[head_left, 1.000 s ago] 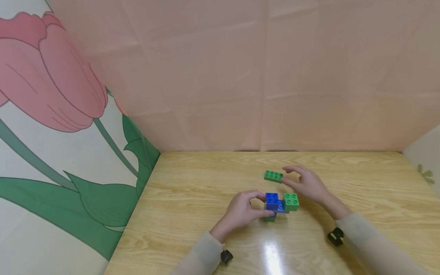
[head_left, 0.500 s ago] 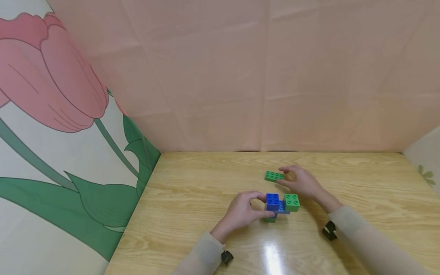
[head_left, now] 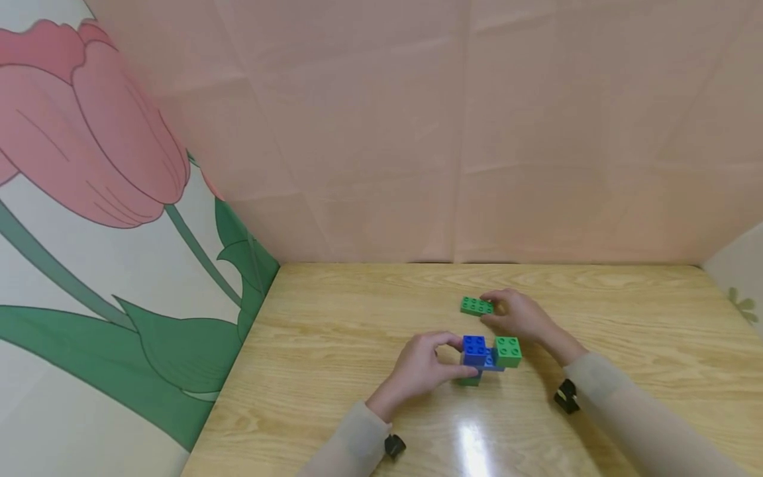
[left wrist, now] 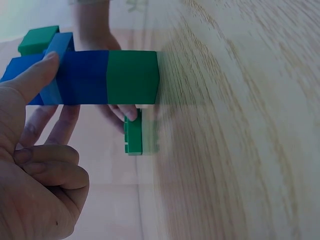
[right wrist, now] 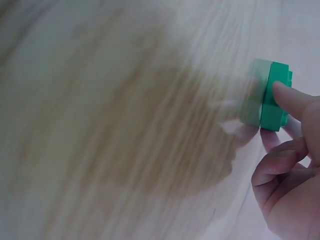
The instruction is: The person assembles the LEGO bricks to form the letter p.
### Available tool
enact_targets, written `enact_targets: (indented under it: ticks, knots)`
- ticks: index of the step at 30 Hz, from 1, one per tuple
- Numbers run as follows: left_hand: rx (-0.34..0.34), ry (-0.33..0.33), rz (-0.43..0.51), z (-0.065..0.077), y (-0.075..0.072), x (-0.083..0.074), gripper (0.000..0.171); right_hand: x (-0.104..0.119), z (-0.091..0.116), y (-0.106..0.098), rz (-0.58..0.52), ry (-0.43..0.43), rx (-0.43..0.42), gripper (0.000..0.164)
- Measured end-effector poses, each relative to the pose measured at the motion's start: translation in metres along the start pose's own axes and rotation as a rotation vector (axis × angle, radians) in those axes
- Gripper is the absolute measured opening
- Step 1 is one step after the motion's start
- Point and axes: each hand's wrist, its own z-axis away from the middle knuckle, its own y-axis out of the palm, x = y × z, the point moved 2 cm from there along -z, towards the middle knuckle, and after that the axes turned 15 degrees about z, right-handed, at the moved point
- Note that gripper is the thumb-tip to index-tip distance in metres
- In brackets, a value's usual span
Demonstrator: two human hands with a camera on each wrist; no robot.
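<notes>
In the head view my left hand (head_left: 416, 363) grips a stack of toy building bricks between thumb and fingers. On top of it are a blue brick (head_left: 473, 348) and a green brick (head_left: 507, 352), both on a thinner blue plate (left wrist: 59, 65). Below the plate, in the left wrist view, come another blue brick (left wrist: 84, 77) and a green bottom brick (left wrist: 133, 77). Farther back, my right hand (head_left: 518, 318) pinches the right end of a flat green brick (head_left: 475, 305) lying on the table. Its thumb (right wrist: 290, 97) presses one long side.
The wooden table (head_left: 334, 318) runs back to a pink cloth backdrop (head_left: 369, 165). A panel with a printed tulip (head_left: 119, 132) stands along the left side. Behind the stack, the flat brick is close to the backdrop.
My right hand has moved left to the flat green brick, and its fingers have closed on the brick's right end. The left hand keeps holding the stack in place.
</notes>
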Motion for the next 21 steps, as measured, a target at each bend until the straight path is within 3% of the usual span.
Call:
enact_targets:
  ticks: [11,21]
  knots:
    - [-0.005,0.004,-0.016,0.0,0.0,-0.001,0.034,-0.001,0.006,-0.006,0.002,0.032,-0.029,0.05]
    - [-0.002,-0.006,-0.023,0.0,0.0,-0.002,0.035,0.006,0.02,-0.021,0.037,0.004,-0.074,0.046]
